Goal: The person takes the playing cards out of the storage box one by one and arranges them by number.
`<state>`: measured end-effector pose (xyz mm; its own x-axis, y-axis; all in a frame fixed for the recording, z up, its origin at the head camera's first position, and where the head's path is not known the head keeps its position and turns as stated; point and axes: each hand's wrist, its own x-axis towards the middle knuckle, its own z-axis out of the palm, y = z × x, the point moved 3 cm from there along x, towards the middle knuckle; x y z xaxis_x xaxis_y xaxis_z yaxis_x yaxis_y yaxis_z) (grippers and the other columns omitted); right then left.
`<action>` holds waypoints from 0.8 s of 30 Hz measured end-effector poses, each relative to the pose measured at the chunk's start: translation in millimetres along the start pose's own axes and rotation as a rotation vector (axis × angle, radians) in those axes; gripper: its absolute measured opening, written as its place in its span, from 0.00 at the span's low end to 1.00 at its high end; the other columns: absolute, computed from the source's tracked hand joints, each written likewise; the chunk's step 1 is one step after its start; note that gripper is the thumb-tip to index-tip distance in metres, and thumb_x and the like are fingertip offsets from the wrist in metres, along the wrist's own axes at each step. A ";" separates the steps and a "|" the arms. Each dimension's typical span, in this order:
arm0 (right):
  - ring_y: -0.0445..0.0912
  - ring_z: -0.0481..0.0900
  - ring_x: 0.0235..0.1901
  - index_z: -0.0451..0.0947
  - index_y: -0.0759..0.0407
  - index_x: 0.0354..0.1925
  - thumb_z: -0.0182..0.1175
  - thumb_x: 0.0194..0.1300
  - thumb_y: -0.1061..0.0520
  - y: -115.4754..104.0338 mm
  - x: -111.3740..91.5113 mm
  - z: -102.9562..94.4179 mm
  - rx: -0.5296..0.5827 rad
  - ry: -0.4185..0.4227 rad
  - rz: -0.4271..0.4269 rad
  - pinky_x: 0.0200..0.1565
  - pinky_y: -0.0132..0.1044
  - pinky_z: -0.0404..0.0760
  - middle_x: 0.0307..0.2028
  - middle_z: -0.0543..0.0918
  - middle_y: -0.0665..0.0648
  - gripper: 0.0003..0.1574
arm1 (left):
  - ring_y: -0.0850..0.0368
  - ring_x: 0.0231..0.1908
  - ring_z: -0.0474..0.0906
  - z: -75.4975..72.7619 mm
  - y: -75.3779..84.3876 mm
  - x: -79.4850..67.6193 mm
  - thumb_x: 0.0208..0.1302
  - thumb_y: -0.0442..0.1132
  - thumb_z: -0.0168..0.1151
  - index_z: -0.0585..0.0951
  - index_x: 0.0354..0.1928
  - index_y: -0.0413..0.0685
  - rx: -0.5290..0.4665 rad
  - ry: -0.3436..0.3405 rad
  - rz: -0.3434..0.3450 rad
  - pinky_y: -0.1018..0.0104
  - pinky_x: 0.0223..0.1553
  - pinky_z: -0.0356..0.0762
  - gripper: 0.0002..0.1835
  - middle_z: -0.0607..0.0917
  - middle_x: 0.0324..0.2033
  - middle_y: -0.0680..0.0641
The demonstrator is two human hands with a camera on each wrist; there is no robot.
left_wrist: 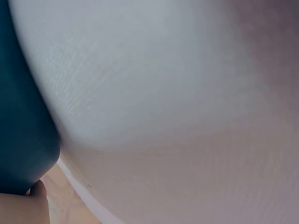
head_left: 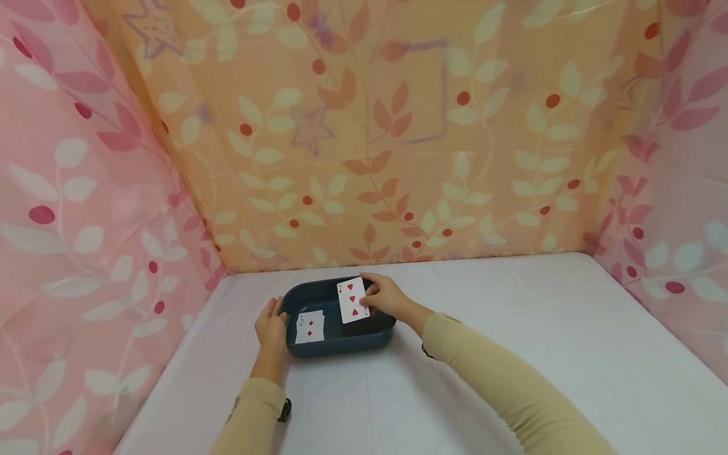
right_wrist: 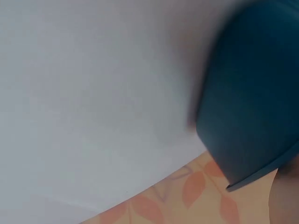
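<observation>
Leaf-print cloth [head_left: 421, 164] hangs around the white table [head_left: 512, 309]; the left hand [head_left: 270, 327] grips the blue tray [head_left: 344, 345] by its edge, the right hand [head_left: 389, 299] pinches a playing card [head_left: 349, 302].

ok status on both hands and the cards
Right fingers pinching three of hearts over blue tray; left fingers holding tray's left end; diamond-topped cards inside; no obstruction visible.

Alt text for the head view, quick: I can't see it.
A right hand pinches a three of hearts over the right part of a dark blue tray; the left hand holds its left side. Other cards lie inside at left, diamonds showing; leaf-patterned fabric hangs behind.
</observation>
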<state>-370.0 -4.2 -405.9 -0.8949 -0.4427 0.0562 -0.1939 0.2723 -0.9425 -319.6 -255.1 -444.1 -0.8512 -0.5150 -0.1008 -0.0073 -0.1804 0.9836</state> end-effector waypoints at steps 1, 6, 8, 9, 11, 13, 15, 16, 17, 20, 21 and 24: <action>0.43 0.78 0.22 0.58 0.70 0.71 0.62 0.60 0.71 -0.2 -0.5 -2.0 0.007 0.000 0.008 0.29 0.40 0.84 0.26 0.82 0.57 0.43 | 0.51 0.71 0.54 -0.6 -0.1 -0.4 0.68 0.19 0.38 0.54 0.73 0.35 0.001 -0.002 -0.003 0.61 0.69 0.54 0.31 0.62 0.70 0.39; 0.43 0.79 0.22 0.56 0.70 0.71 0.62 0.61 0.72 1.8 -0.2 -13.6 0.023 0.024 0.036 0.28 0.38 0.84 0.28 0.83 0.58 0.44 | 0.52 0.71 0.53 -2.1 -0.7 -0.4 0.69 0.20 0.39 0.54 0.74 0.36 0.025 -0.003 -0.019 0.61 0.70 0.52 0.31 0.62 0.71 0.40; 0.44 0.78 0.22 0.56 0.69 0.71 0.62 0.61 0.71 2.2 -0.1 -19.3 0.026 0.043 0.051 0.28 0.38 0.84 0.28 0.83 0.59 0.44 | 0.52 0.71 0.53 -1.8 -0.3 -0.1 0.69 0.20 0.39 0.53 0.74 0.36 0.026 -0.005 -0.021 0.61 0.70 0.52 0.31 0.61 0.71 0.40; 0.44 0.79 0.22 0.56 0.69 0.71 0.62 0.61 0.71 2.1 -0.2 -22.1 0.028 0.052 0.059 0.28 0.38 0.84 0.29 0.83 0.59 0.44 | 0.52 0.71 0.54 -1.4 -0.2 0.1 0.69 0.20 0.39 0.53 0.74 0.36 0.027 -0.005 -0.020 0.61 0.70 0.52 0.31 0.62 0.71 0.40; 0.44 0.78 0.21 0.56 0.68 0.71 0.62 0.61 0.71 2.5 -0.5 -27.1 0.029 0.072 0.070 0.28 0.38 0.84 0.30 0.82 0.60 0.44 | 0.52 0.71 0.54 -1.1 -0.4 1.1 0.69 0.21 0.39 0.54 0.74 0.36 0.033 -0.005 -0.019 0.60 0.70 0.51 0.31 0.62 0.71 0.41; 0.44 0.77 0.20 0.57 0.67 0.71 0.62 0.61 0.70 3.7 -0.8 -31.7 0.036 0.090 0.080 0.28 0.37 0.84 0.30 0.82 0.60 0.43 | 0.52 0.71 0.54 -0.9 -0.6 2.0 0.69 0.21 0.39 0.54 0.74 0.36 0.030 -0.008 -0.013 0.61 0.70 0.52 0.31 0.62 0.71 0.40; 0.44 0.77 0.20 0.58 0.67 0.71 0.62 0.61 0.70 5.4 -0.8 -35.8 0.046 0.106 0.085 0.27 0.36 0.84 0.30 0.82 0.60 0.43 | 0.52 0.71 0.54 -1.0 -1.4 2.6 0.69 0.20 0.39 0.54 0.74 0.36 0.022 -0.009 -0.011 0.61 0.69 0.52 0.31 0.61 0.71 0.40; 0.44 0.77 0.21 0.58 0.67 0.71 0.62 0.61 0.70 6.1 -1.1 -37.7 0.049 0.114 0.091 0.27 0.36 0.84 0.30 0.82 0.60 0.42 | 0.52 0.71 0.54 -1.3 -1.9 2.5 0.69 0.20 0.39 0.53 0.74 0.36 0.018 -0.010 -0.009 0.62 0.69 0.52 0.31 0.61 0.71 0.40; 0.44 0.77 0.21 0.59 0.67 0.70 0.63 0.61 0.70 6.4 -1.4 -39.6 0.051 0.121 0.095 0.28 0.36 0.84 0.30 0.82 0.60 0.42 | 0.52 0.71 0.54 -1.3 -2.0 2.0 0.69 0.20 0.39 0.54 0.74 0.36 0.011 -0.009 -0.005 0.62 0.69 0.53 0.31 0.61 0.71 0.40; 0.45 0.79 0.23 0.59 0.69 0.69 0.63 0.62 0.69 7.8 -3.2 -45.6 0.046 0.135 0.110 0.30 0.37 0.85 0.32 0.83 0.61 0.40 | 0.53 0.71 0.54 -0.8 -1.4 -1.8 0.68 0.20 0.40 0.54 0.73 0.35 -0.012 -0.004 0.003 0.64 0.69 0.52 0.31 0.62 0.70 0.40; 0.45 0.79 0.24 0.59 0.69 0.69 0.63 0.62 0.69 8.3 -3.8 -47.7 0.042 0.140 0.116 0.30 0.37 0.85 0.33 0.83 0.62 0.40 | 0.52 0.71 0.54 -0.5 -0.8 -3.0 0.68 0.20 0.40 0.54 0.73 0.35 -0.014 -0.003 0.006 0.64 0.69 0.53 0.31 0.62 0.70 0.40; 0.46 0.80 0.24 0.60 0.69 0.69 0.62 0.62 0.68 11.7 -4.3 -54.3 0.032 0.149 0.123 0.31 0.38 0.85 0.34 0.84 0.63 0.40 | 0.53 0.71 0.54 0.9 0.2 -4.7 0.68 0.20 0.40 0.54 0.73 0.35 -0.019 -0.007 0.008 0.65 0.69 0.53 0.31 0.62 0.70 0.40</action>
<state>-390.2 47.3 -399.3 -0.9612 -0.2755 -0.0139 -0.0689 0.2886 -0.9550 -316.1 -251.9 -443.2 -0.8551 -0.5103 -0.0920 0.0093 -0.1926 0.9812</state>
